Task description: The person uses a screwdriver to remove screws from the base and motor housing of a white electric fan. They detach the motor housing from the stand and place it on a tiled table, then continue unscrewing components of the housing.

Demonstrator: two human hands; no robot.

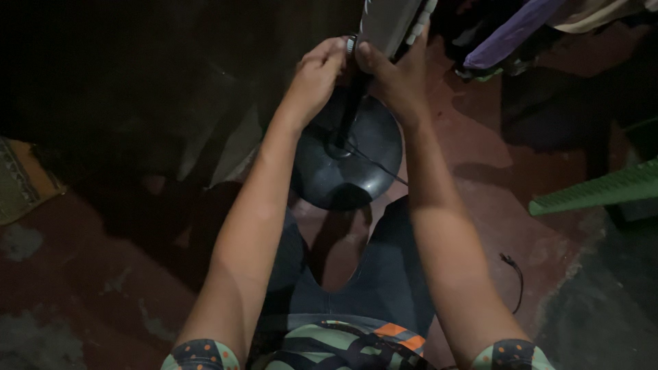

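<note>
A standing fan with a round black base (pixel 346 168) rests on the reddish floor between my knees. Its black pole (pixel 353 103) rises toward the camera to a grey housing (pixel 391 20) at the top edge. My left hand (pixel 317 72) pinches a small ringed knob (pixel 351 45) at the top of the pole. My right hand (pixel 397 75) grips the pole and the housing just beside it, thumb pressed next to the knob. A thin black cord (pixel 377 164) runs off the base to the right.
A green ribbed plastic piece (pixel 596 192) juts in from the right. Hanging clothes (pixel 521 31) fill the upper right. A short black cable end (pixel 514 274) lies on the floor at the right. A patterned mat (pixel 20 181) sits at the left edge. The upper left is dark.
</note>
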